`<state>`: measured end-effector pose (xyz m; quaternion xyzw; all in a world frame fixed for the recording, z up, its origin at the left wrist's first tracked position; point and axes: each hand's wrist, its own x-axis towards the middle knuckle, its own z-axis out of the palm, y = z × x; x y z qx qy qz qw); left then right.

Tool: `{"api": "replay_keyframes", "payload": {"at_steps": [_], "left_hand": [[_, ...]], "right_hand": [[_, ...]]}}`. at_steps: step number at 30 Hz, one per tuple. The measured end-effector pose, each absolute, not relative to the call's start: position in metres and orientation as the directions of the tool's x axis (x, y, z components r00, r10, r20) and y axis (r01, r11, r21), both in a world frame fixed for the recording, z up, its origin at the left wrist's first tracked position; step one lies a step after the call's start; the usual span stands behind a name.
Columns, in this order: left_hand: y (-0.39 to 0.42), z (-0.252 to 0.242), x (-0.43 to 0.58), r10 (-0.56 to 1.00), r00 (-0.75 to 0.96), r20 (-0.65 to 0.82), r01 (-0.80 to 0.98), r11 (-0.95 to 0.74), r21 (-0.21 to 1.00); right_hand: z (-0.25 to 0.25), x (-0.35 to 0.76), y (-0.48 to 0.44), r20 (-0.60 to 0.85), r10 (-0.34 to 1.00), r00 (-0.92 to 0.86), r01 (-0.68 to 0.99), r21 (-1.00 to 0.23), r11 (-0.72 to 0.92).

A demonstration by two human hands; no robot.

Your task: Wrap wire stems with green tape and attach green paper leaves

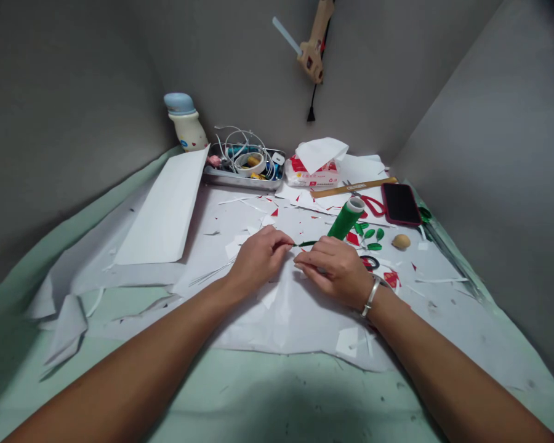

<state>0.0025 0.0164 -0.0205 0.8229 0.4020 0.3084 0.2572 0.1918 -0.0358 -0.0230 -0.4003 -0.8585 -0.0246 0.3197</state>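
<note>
Between my left hand (260, 258) and my right hand (335, 271) runs a thin green-wrapped stem (305, 243), pinched by the fingertips of both. Its far end is hidden behind my right hand. Just beyond that hand, a roll of green floral tape (347, 218) stands tilted. Several small green leaves (368, 235) lie to its right, among red paper scraps (353, 239). A crumpled white paper sheet (277, 320) lies under both hands. My right wrist wears a silver bangle (371, 295).
Red-handled scissors (372, 205) lie by a wooden ruler (353, 187) and a black phone (401, 204). Farther back are tissues (316, 163) and a metal tray of cables (244, 172). A glue gun (311, 52) hangs on the grey wall.
</note>
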Motion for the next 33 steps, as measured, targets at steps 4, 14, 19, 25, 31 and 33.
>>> {"api": "replay_keyframes", "payload": {"at_steps": [4, 14, 19, 25, 31, 33], "left_hand": [[0.015, -0.023, 0.004, 0.687, 0.665, 0.291, 0.512, -0.704, 0.492], [0.015, -0.011, 0.002, 0.831, 0.495, 0.253, 0.279, -0.427, 0.860], [0.015, -0.014, 0.002, 0.891, 0.374, 0.256, 0.383, -0.400, 0.833], [0.013, -0.020, 0.004, 0.741, 0.598, 0.305, 0.525, -0.650, 0.549], [0.013, -0.017, 0.004, 0.648, 0.706, 0.286, 0.320, -0.652, 0.687], [0.014, -0.015, 0.003, 0.697, 0.661, 0.277, 0.270, -0.565, 0.780]], "right_hand": [[-0.020, 0.198, -0.033, 0.632, 0.708, -0.315, 0.692, -0.357, 0.627], [-0.031, 0.209, -0.023, 0.516, 0.840, -0.170, 0.660, -0.573, 0.486], [-0.026, 0.194, -0.034, 0.529, 0.736, -0.423, 0.725, -0.290, 0.625], [-0.020, 0.195, -0.036, 0.620, 0.694, -0.365, 0.731, -0.271, 0.626], [-0.023, 0.207, -0.026, 0.606, 0.788, -0.107, 0.673, -0.539, 0.506], [-0.026, 0.209, -0.024, 0.564, 0.817, -0.123, 0.674, -0.557, 0.486]]}}
